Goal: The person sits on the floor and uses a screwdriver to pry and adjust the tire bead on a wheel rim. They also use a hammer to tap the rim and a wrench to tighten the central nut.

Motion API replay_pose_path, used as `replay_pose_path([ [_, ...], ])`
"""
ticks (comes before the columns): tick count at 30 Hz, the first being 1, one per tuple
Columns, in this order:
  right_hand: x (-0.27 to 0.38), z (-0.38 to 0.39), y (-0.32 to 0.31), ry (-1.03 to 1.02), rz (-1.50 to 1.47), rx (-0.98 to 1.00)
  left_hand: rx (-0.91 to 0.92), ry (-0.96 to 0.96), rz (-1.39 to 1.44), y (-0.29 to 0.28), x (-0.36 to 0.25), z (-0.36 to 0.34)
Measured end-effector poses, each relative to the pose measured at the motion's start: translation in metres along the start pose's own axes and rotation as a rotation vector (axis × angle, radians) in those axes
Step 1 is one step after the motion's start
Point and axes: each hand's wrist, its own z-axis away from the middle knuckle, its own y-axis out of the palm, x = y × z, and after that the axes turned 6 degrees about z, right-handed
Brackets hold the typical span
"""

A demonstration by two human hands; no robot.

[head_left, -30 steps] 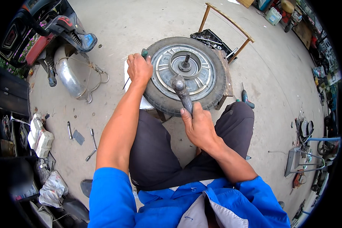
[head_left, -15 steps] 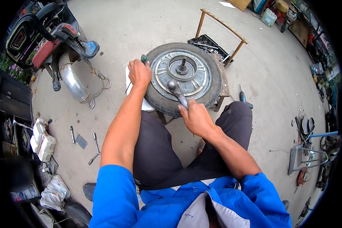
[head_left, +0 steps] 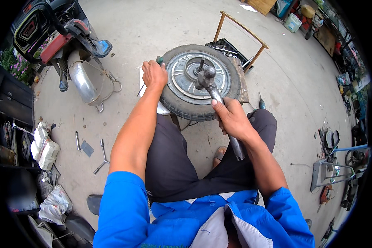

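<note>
A wheel with a black tyre (head_left: 185, 109) and grey metal hub (head_left: 182, 72) lies flat on a wooden stool (head_left: 242, 97), with a white sheet (head_left: 161, 108) partly beneath. My left hand (head_left: 153, 76) is closed on a green-handled tool (head_left: 159, 60) at the tyre's left edge; a thin dark shaft shows below it. My right hand (head_left: 231, 118) grips a metal hammer (head_left: 206, 78) by its handle, the head over the hub near the upright axle, the handle's end hanging below my fist.
Behind the wheel stand a black tool crate (head_left: 227, 47) and wooden frame (head_left: 244, 29). A scooter (head_left: 49, 49) is at upper left. A spanner (head_left: 103, 153), socket bar (head_left: 77, 140) and screwdriver (head_left: 261, 103) lie on the floor; clutter lines both sides.
My right hand has raised the hammer and moved it up and rightward; more of its handle shows below the fist. My left hand stays at the tyre's edge.
</note>
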Motion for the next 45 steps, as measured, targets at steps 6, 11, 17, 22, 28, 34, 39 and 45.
replay_pose_path([
  [6,-0.001,0.080,-0.085,-0.102,-0.361,-0.253,-0.083,0.037,0.030,-0.015,0.006,0.001],
  [11,-0.089,0.128,-0.125,0.087,-0.113,-0.442,-0.145,0.117,0.147,-0.043,-0.009,0.009],
  [17,-0.226,0.202,-0.073,0.554,0.061,-0.226,-0.198,0.319,0.300,-0.068,-0.028,0.025],
  [22,-0.351,0.265,-0.001,0.444,0.397,-0.196,-0.178,0.384,0.473,-0.083,-0.035,0.043],
  [28,-0.375,0.311,0.045,0.594,0.650,-0.137,-0.016,0.351,0.766,-0.089,-0.060,0.045],
  [34,-0.377,0.317,0.058,0.649,0.694,-0.108,0.237,0.334,1.069,-0.089,-0.119,0.076],
  [39,-0.397,0.318,0.069,0.726,0.560,-0.066,0.271,0.203,1.308,-0.094,-0.120,0.074],
  [45,-0.413,0.328,0.088,0.803,0.455,-0.097,0.445,0.189,1.299,-0.082,-0.142,0.067],
])
